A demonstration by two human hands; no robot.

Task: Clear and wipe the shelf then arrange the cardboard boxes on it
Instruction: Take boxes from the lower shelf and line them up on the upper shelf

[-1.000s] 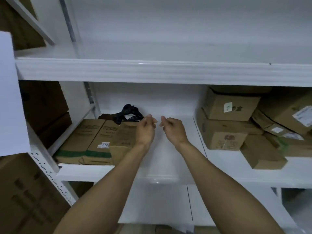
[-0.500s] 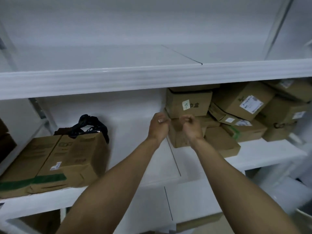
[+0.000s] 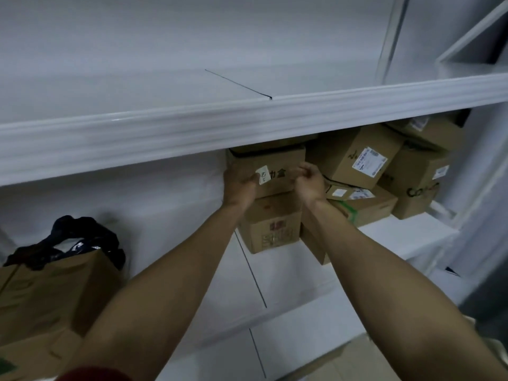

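A stack of cardboard boxes fills the right part of the middle shelf (image 3: 384,240). The top-left cardboard box (image 3: 277,166) has a white sticker and black characters on its front. My left hand (image 3: 238,185) is at this box's left front corner, thumb lying on the front by the sticker. My right hand (image 3: 309,182) hovers at the box's right front edge with curled fingers; whether it holds the box is unclear. Below it sits a second box (image 3: 272,229) with a red print.
More labelled boxes (image 3: 357,158) are piled crookedly to the right, up to the shelf upright (image 3: 472,188). At the far left stand a brown box (image 3: 49,292) and a black bag (image 3: 82,237). The upper shelf (image 3: 165,133) overhangs the boxes.
The view swung from the left boxes to the right stack. Both hands moved forward and up, from open air in front of the shelf to the stickered top box.
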